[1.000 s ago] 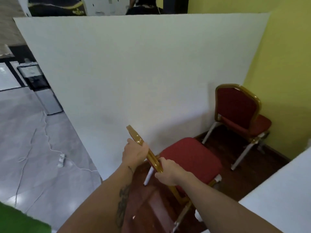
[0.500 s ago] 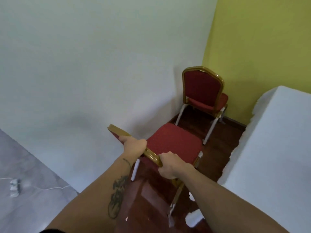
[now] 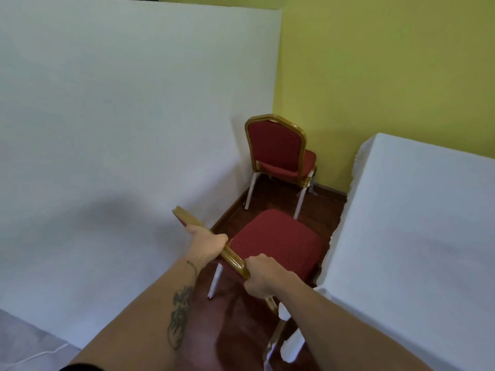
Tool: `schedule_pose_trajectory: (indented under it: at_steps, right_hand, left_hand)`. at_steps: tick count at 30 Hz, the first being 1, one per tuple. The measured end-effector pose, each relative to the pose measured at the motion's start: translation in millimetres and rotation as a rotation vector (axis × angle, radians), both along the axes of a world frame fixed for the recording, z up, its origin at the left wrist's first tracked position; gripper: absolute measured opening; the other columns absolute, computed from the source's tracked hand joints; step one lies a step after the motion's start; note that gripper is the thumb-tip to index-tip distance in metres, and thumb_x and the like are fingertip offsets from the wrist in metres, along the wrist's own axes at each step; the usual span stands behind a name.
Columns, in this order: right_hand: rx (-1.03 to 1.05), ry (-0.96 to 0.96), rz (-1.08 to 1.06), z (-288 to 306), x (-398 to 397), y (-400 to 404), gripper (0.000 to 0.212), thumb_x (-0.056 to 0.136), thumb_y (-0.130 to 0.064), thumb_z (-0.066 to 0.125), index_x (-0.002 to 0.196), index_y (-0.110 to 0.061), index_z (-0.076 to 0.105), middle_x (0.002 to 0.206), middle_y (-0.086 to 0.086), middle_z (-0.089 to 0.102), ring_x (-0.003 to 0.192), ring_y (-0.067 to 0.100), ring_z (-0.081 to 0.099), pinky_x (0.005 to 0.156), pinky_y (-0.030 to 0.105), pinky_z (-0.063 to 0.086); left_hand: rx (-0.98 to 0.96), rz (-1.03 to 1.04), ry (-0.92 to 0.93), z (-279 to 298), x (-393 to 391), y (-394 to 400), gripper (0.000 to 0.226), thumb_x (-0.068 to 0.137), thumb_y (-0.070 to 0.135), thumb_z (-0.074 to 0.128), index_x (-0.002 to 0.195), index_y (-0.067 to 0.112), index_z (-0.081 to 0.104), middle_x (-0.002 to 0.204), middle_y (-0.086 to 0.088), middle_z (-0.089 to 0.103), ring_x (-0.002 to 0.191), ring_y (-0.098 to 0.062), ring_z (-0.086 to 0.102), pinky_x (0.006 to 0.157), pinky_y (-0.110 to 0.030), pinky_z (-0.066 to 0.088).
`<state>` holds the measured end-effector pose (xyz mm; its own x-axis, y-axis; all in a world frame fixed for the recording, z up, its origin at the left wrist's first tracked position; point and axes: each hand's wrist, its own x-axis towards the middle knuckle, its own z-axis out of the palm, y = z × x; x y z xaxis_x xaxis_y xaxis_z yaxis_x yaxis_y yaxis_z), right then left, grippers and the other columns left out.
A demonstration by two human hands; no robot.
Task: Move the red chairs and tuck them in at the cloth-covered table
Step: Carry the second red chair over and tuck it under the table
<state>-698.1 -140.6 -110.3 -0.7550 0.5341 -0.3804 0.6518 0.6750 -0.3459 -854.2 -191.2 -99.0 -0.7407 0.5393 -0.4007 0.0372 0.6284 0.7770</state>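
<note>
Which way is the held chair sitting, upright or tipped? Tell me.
Cannot tell for sure. Both hands grip the chair by its backrest, and only one foot shows.

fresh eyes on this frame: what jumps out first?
Both hands, left hand and right hand, grip the gold top rail of the near red chair at centre, its seat pointing away from the camera. A second red chair stands in the corner where the white partition meets the yellow wall. The cloth-covered table fills the right side.
</note>
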Motion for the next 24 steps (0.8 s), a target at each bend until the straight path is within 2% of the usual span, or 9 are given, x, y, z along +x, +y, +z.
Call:
schedule_pose_trajectory:
  at_steps: [2, 6, 9, 13, 15, 18, 20, 24]
  right_hand:
    - [0.002, 0.004, -0.007, -1.6, 6.0, 3.9, 0.011, 0.081, -0.018, 0.059, 0.092, -0.020, 0.057, 0.099, 0.011, 0.068, 0.090, 0.034, 0.068, 0.081, 0.045, 0.060]
    - [0.037, 0.009, -0.045, -0.3, 13.3, 10.0, 0.014, 0.083, -0.020, 0.058, 0.094, -0.025, 0.051, 0.107, 0.013, 0.066, 0.097, 0.036, 0.066, 0.080, 0.041, 0.055]
    - [0.028, 0.004, -0.115, -2.3, 13.2, 16.5, 0.015, 0.083, -0.021, 0.059, 0.097, -0.020, 0.056, 0.106, 0.012, 0.066, 0.097, 0.035, 0.066, 0.081, 0.041, 0.056]
    - [0.033, -0.018, -0.223, -2.7, 3.1, 31.2, 0.027, 0.083, -0.022, 0.062, 0.108, -0.014, 0.062, 0.107, 0.011, 0.066, 0.098, 0.033, 0.066, 0.086, 0.044, 0.057]
    - [0.030, -0.025, -0.293, -3.5, -6.0, 38.1, 0.030, 0.082, -0.023, 0.063, 0.111, -0.013, 0.063, 0.109, 0.011, 0.066, 0.100, 0.033, 0.066, 0.087, 0.044, 0.058]
    - [0.021, -0.043, -0.418, -2.6, -26.1, 43.9, 0.034, 0.081, -0.028, 0.066, 0.112, -0.014, 0.063, 0.107, 0.009, 0.066, 0.098, 0.030, 0.066, 0.085, 0.042, 0.058]
    - [0.023, -0.071, -0.485, -2.9, -41.3, 45.0, 0.035, 0.084, -0.035, 0.068, 0.112, -0.016, 0.063, 0.103, 0.005, 0.065, 0.094, 0.027, 0.066, 0.082, 0.039, 0.057]
    - [0.014, -0.078, -0.597, -2.5, -66.8, 41.4, 0.017, 0.087, -0.028, 0.067, 0.099, -0.019, 0.057, 0.090, 0.000, 0.060, 0.080, 0.020, 0.062, 0.067, 0.031, 0.050]
  left_hand:
    - [-0.026, -0.052, 0.012, -3.5, 0.6, 7.2, 0.117, 0.079, 0.027, 0.066, 0.145, -0.001, -0.026, 0.104, -0.018, 0.063, 0.084, -0.031, 0.070, 0.077, -0.045, 0.062]
    - [-0.061, -0.146, 0.015, -8.3, -1.1, 27.0, 0.113, 0.076, 0.029, 0.065, 0.144, -0.001, -0.019, 0.096, -0.016, 0.068, 0.079, -0.028, 0.071, 0.075, -0.046, 0.063]
    - [-0.031, -0.186, 0.029, -6.2, 0.4, 40.2, 0.101, 0.082, 0.024, 0.066, 0.143, -0.002, -0.010, 0.094, -0.013, 0.063, 0.084, -0.026, 0.067, 0.079, -0.043, 0.061]
    - [-0.019, -0.236, 0.058, -2.7, -6.3, 62.7, 0.085, 0.084, 0.021, 0.066, 0.138, 0.004, 0.003, 0.094, -0.010, 0.057, 0.085, -0.026, 0.061, 0.082, -0.042, 0.057]
    - [-0.011, -0.250, 0.060, -2.5, -14.2, 73.6, 0.084, 0.083, 0.022, 0.067, 0.138, 0.004, 0.005, 0.101, -0.014, 0.061, 0.086, -0.029, 0.064, 0.083, -0.044, 0.057]
    - [0.004, -0.266, 0.055, -4.5, -29.5, 89.8, 0.093, 0.083, 0.025, 0.071, 0.143, -0.003, 0.006, 0.117, -0.019, 0.063, 0.103, -0.036, 0.065, 0.093, -0.048, 0.054]
    - [0.029, -0.282, 0.033, -11.5, -38.9, 96.7, 0.092, 0.083, 0.018, 0.069, 0.145, -0.005, 0.006, 0.126, -0.022, 0.059, 0.112, -0.037, 0.062, 0.098, -0.048, 0.051]
    - [0.073, -0.328, -0.035, -19.5, -55.2, 108.9, 0.090, 0.084, 0.012, 0.066, 0.148, -0.002, 0.003, 0.139, -0.025, 0.049, 0.118, -0.037, 0.058, 0.101, -0.047, 0.051]
